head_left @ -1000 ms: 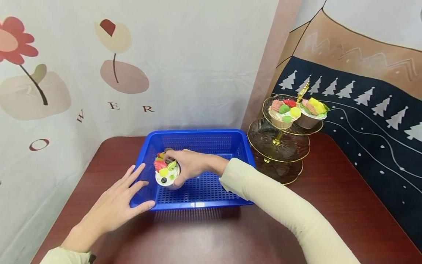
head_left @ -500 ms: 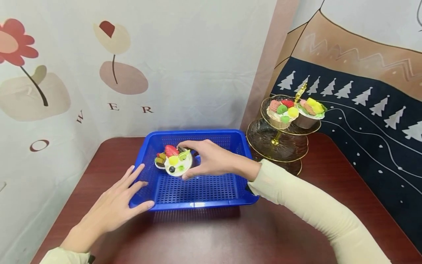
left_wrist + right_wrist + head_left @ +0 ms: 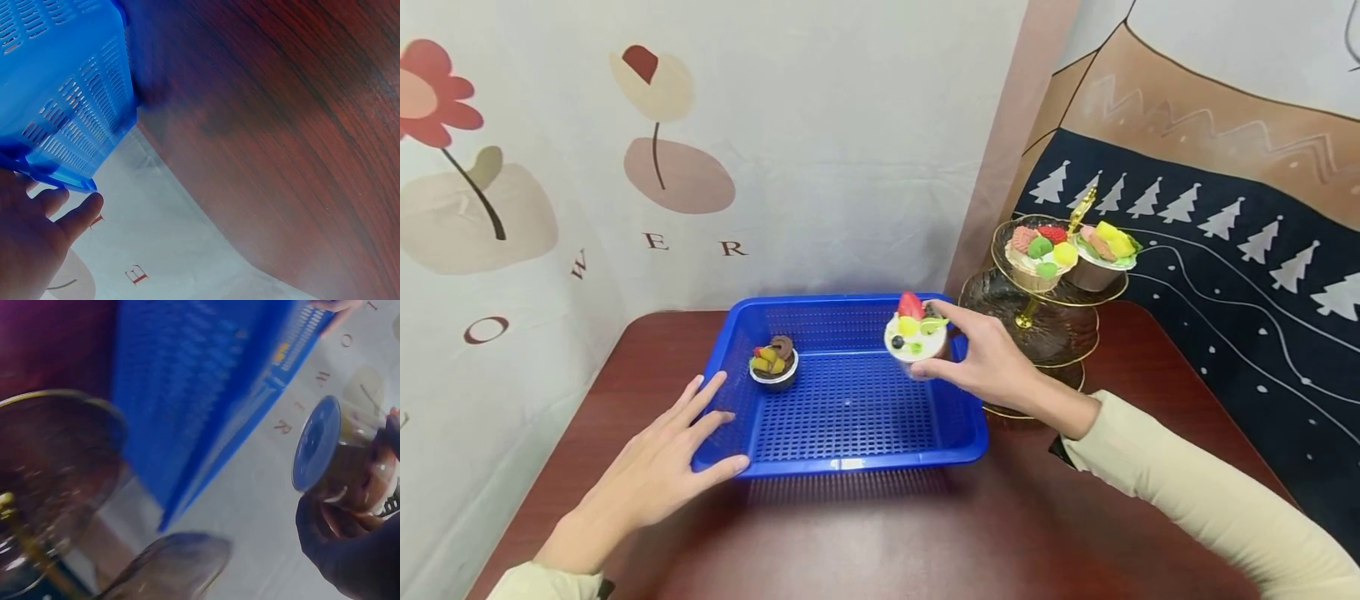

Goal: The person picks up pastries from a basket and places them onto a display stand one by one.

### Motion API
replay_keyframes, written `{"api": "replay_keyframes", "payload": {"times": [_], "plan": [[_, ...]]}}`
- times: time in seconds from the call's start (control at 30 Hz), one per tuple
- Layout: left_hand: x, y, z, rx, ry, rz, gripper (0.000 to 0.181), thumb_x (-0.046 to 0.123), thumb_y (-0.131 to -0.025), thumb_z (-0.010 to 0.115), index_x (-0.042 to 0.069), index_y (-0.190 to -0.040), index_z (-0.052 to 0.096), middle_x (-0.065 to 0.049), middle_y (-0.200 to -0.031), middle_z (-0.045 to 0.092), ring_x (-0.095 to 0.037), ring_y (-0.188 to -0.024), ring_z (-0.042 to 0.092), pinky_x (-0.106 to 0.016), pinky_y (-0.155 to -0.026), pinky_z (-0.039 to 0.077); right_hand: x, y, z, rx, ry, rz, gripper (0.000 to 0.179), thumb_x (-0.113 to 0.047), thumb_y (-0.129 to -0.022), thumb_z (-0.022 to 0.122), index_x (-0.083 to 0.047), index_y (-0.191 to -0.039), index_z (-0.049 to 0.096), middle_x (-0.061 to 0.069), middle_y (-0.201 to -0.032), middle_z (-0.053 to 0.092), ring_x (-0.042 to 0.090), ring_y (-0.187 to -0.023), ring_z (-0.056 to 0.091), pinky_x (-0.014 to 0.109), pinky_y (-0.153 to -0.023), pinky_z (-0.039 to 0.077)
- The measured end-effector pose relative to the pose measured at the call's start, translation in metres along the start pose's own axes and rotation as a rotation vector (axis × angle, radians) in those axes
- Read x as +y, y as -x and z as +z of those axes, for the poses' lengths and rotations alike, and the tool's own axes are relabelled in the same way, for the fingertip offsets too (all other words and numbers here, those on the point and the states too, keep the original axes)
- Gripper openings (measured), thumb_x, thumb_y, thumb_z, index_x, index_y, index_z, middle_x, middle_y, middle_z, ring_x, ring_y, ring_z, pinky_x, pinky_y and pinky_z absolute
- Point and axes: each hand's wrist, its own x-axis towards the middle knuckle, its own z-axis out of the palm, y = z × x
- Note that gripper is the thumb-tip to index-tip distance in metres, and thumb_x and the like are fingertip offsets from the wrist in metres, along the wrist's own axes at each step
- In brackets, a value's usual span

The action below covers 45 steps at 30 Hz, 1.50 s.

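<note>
My right hand (image 3: 996,362) grips the strawberry-topped dessert cup (image 3: 917,337) by its side wall, thumb on the near side and fingers behind. The cup is raised off the floor of the blue basket (image 3: 797,468) and shows over its rear right part. My left hand (image 3: 658,458) has its fingers spread and extended at the basket's left rim, thumb at the near corner, clasping nothing.

I judge the cup light. Its see-through wall looks stiff but smooth, so it could slip or twist if I pinch only one edge; a hold on both sides, just under the rim, seems best. The strawberry, blueberry and green leaf stand proud of the white cream, and I would keep fingertips off them in case they come loose.

For moving, the basket's right wall and raised rim are the nearest edge. Beyond it stands the gold-rimmed three-tier stand (image 3: 1060,333), whose tiers leave limited height between them. Its top tier carries a pink-and-red topped cupcake (image 3: 1037,262) and a yellow-topped cupcake (image 3: 1101,262), side by side. The most room lies leftward over the basket's perforated floor, as far as the chocolate dessert cup (image 3: 775,371) near the left wall.
</note>
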Motion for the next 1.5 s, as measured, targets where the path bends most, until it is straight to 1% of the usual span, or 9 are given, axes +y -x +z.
{"api": "replay_keyframes", "payload": {"times": [0.17, 0.27, 0.7, 0.93, 1.17, 1.23, 1.33, 1.43, 1.5], "plan": [[0.0, 0.0, -0.001, -0.003, -0.003, -0.006, 0.067, 0.062, -0.09, 0.062, 0.007, -0.126, 0.066, -0.005, -0.165, 0.022, -0.031, -0.152, 0.012, -0.062, -0.089, 0.048, 0.015, 0.014, -0.014, 0.083, 0.029, 0.013, 0.084, -0.028, -0.072, 0.091, 0.0, -0.141, 0.052, 0.019, -0.135, 0.06, 0.03, -0.116, 0.061, 0.05, -0.095, 0.051], [0.001, 0.0, -0.002, -0.003, 0.003, -0.003, 0.067, 0.062, -0.09, 0.062, 0.006, -0.126, 0.066, -0.005, -0.164, 0.022, -0.031, -0.152, 0.012, -0.063, -0.091, 0.047, 0.021, 0.021, -0.021, 0.108, 0.038, 0.023, 0.085, -0.023, -0.072, 0.091, 0.0, -0.143, 0.05, 0.02, -0.138, 0.057, 0.034, -0.123, 0.058, 0.052, -0.099, 0.048], [0.0, -0.001, 0.001, 0.005, 0.008, 0.007, 0.063, 0.061, -0.089, 0.064, 0.009, -0.124, 0.067, -0.005, -0.164, 0.022, -0.031, -0.152, 0.011, -0.063, -0.088, 0.048, 0.041, 0.042, -0.041, 0.163, 0.097, 0.135, 0.081, -0.023, -0.077, 0.088, 0.001, -0.143, 0.049, 0.023, -0.136, 0.058, 0.039, -0.123, 0.057, 0.059, -0.101, 0.043], [0.0, -0.001, 0.0, 0.004, 0.011, 0.01, 0.061, 0.06, -0.089, 0.064, 0.01, -0.124, 0.067, -0.005, -0.164, 0.023, -0.031, -0.152, 0.012, -0.062, -0.087, 0.048, 0.052, 0.049, -0.044, 0.205, 0.106, 0.111, 0.081, -0.02, -0.073, 0.09, -0.001, -0.141, 0.051, 0.019, -0.132, 0.062, 0.034, -0.117, 0.06, 0.056, -0.099, 0.046], [0.001, -0.001, 0.001, 0.001, 0.015, 0.009, 0.062, 0.06, -0.089, 0.064, 0.01, -0.125, 0.067, -0.005, -0.164, 0.023, -0.031, -0.152, 0.012, -0.062, -0.087, 0.049, 0.06, 0.056, -0.046, 0.214, 0.077, 0.151, 0.08, -0.021, -0.076, 0.088, 0.0, -0.143, 0.05, 0.021, -0.133, 0.06, 0.035, -0.118, 0.058, 0.057, -0.098, 0.045], [0.0, -0.001, 0.001, -0.001, 0.013, 0.008, 0.062, 0.06, -0.089, 0.064, 0.01, -0.125, 0.067, -0.005, -0.164, 0.022, -0.031, -0.152, 0.012, -0.062, -0.087, 0.049, 0.061, 0.057, -0.047, 0.211, 0.072, 0.164, 0.08, -0.021, -0.077, 0.088, -0.001, -0.144, 0.049, 0.02, -0.135, 0.06, 0.034, -0.118, 0.058, 0.053, -0.098, 0.046], [-0.001, -0.001, 0.002, -0.001, 0.008, 0.003, 0.063, 0.061, -0.089, 0.063, 0.01, -0.125, 0.067, -0.005, -0.164, 0.022, -0.032, -0.152, 0.013, -0.062, -0.087, 0.049, 0.063, 0.058, -0.048, 0.199, 0.037, 0.19, 0.08, -0.02, -0.079, 0.086, -0.002, -0.146, 0.047, 0.019, -0.136, 0.058, 0.032, -0.117, 0.059, 0.028, -0.098, 0.049], [0.0, -0.001, 0.002, 0.001, 0.006, 0.0, 0.063, 0.061, -0.089, 0.063, 0.01, -0.125, 0.067, -0.005, -0.164, 0.022, -0.033, -0.151, 0.014, -0.062, -0.088, 0.048, 0.065, 0.058, -0.049, 0.179, -0.004, 0.228, 0.077, -0.021, -0.082, 0.084, -0.001, -0.146, 0.046, 0.02, -0.137, 0.058, 0.032, -0.115, 0.06, 0.007, -0.089, 0.043], [0.0, -0.002, 0.002, 0.003, 0.008, 0.0, 0.063, 0.061, -0.088, 0.064, 0.01, -0.124, 0.067, -0.005, -0.164, 0.023, -0.034, -0.151, 0.015, -0.063, -0.088, 0.048, 0.066, 0.058, -0.05, 0.171, -0.018, 0.26, 0.073, -0.022, -0.084, 0.082, -0.001, -0.145, 0.047, 0.021, -0.135, 0.059, 0.032, -0.113, 0.06, 0.005, -0.085, 0.041]]}}
